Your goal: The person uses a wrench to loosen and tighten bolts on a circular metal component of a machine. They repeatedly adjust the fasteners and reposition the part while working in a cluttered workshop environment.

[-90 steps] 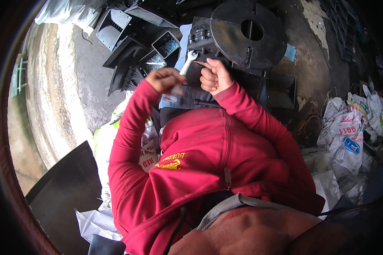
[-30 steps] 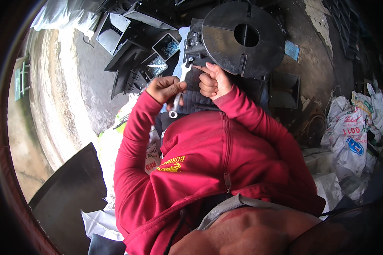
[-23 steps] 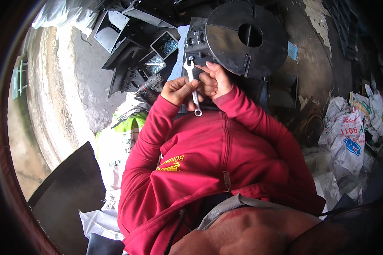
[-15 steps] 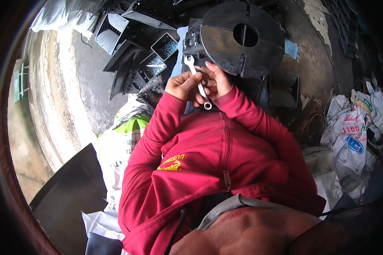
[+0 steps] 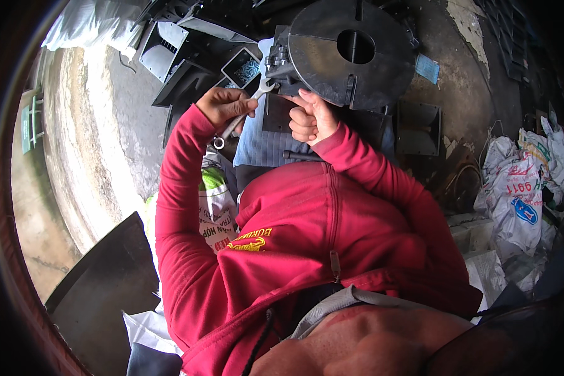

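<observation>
My left hand (image 5: pixel 227 108) grips a silver combination wrench (image 5: pixel 237 120) by its shank. The wrench's open-ended jaw is at the bolted black bracket (image 5: pixel 282 62) beside a large black slotted disc (image 5: pixel 316 59); I cannot tell whether it sits on a nut. The ring end points back toward me. My right hand (image 5: pixel 312 119) is below the disc's near edge, fingers curled and thumb up by the rim. What those fingers hold, if anything, is hidden. Blue cloth (image 5: pixel 257 144) lies under the work, with a dark bolt-like rod (image 5: pixel 299 155) on it.
A black bin (image 5: pixel 242 67) of bluish screws stands left of the bracket, among black moulded parts (image 5: pixel 163 50). A black box-shaped part (image 5: pixel 418 128) lies to the right. White sacks (image 5: pixel 514 182) stand at far right, and a dark curved panel (image 5: pixel 106 272) is at lower left.
My left hand has moved left, away from my right hand, carrying the wrench. The wrench has swung so its jaw points up and right to the bracket. The disc has shifted slightly left.
</observation>
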The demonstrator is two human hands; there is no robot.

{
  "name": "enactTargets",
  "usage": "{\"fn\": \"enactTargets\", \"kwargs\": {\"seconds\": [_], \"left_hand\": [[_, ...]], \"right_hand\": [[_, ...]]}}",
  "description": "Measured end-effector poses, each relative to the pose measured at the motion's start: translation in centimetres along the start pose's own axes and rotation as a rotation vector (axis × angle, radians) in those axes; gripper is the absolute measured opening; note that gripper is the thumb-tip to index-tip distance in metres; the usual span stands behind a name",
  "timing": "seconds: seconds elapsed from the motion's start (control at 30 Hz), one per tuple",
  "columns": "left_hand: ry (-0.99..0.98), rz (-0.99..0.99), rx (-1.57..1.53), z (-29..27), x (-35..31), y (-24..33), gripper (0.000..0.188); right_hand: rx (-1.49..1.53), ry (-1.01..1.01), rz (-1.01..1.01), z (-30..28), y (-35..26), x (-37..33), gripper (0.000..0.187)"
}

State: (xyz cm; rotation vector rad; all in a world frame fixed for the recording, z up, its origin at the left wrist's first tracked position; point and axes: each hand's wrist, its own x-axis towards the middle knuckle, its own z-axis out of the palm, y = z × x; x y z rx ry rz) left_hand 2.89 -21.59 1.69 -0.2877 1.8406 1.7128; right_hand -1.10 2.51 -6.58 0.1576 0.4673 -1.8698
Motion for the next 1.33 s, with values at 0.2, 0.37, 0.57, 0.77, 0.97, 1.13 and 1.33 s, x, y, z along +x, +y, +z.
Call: {"fn": "enactTargets", "kwargs": {"seconds": [0.2, 0.37, 0.57, 0.77, 0.97, 1.13, 1.33], "left_hand": [[0.128, -0.062, -0.227, 5.5, -0.5, -1.7, 0.027], [0.076, -0.045, -0.458, 8.5, 0.6, -1.7, 0.028], [0.110, -0.042, -0.633, 9.7, 2.1, -1.1, 0.032], [0.072, -0.099, -0.232, 4.7, 1.2, -1.0, 0.029], [-0.039, -0.106, 0.046, 0.5, 1.9, 0.6, 0.028], [-0.125, -0.135, 0.220, -0.9, 2.2, 2.6, 0.027], [0.072, -0.083, -0.050, 3.7, -0.6, 0.1, 0.025]], "right_hand": [[-0.015, 0.097, -0.008, 0.0, 0.0, 0.1, 0.056], [-0.114, 0.330, 0.001, 0.6, -0.2, -0.5, 0.061], [-0.091, 0.464, -0.084, 1.1, 0.3, -0.3, 0.042], [-0.101, 0.097, 0.034, -0.3, -0.5, 0.2, 0.046], [-0.007, 0.018, 0.022, -0.3, -0.3, -0.2, 0.059], [-0.066, 0.005, 0.010, 0.0, -0.5, 0.0, 0.059], [-0.051, 0.049, -0.018, -0.7, 0.1, 0.1, 0.061]]}}
